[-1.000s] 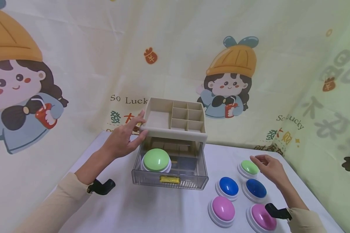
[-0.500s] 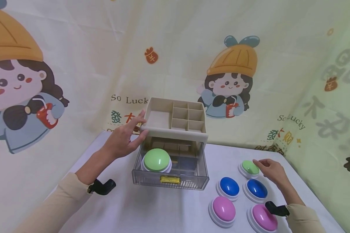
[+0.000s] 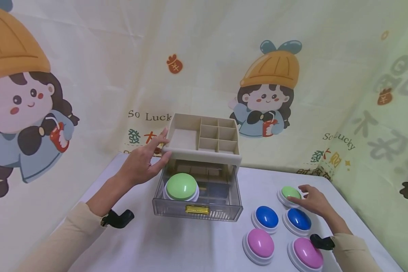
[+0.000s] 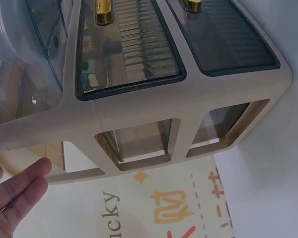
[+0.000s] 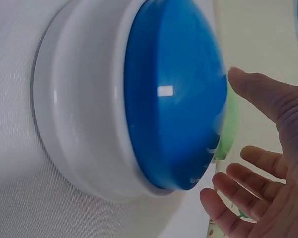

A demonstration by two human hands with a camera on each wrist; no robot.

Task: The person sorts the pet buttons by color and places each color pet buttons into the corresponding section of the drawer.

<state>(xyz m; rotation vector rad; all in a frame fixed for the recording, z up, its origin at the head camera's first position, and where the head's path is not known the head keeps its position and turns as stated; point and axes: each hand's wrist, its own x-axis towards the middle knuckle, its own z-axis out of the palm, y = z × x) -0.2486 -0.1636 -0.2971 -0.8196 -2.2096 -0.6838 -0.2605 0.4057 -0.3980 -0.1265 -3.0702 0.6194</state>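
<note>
My left hand rests on the left side of a beige desktop drawer box, its thumb at the front edge. In the left wrist view, two fingers lie fairly straight by the box's side opening. The clear top drawer is pulled out and holds a large green-domed push button on its left. My right hand reaches over a second green push button, thumb and fingers spread apart; contact is unclear. Close to the right wrist camera, a blue push button partly hides that green one.
On the white table, another blue button stands to the left of the first. Nearer the front are a left pink button and a right pink button, the latter under my right wrist. A printed cloth hangs behind.
My right hand has spread its thumb and fingers over the green button on the table; earlier they were close together at its right edge. The left hand stays on the box.
</note>
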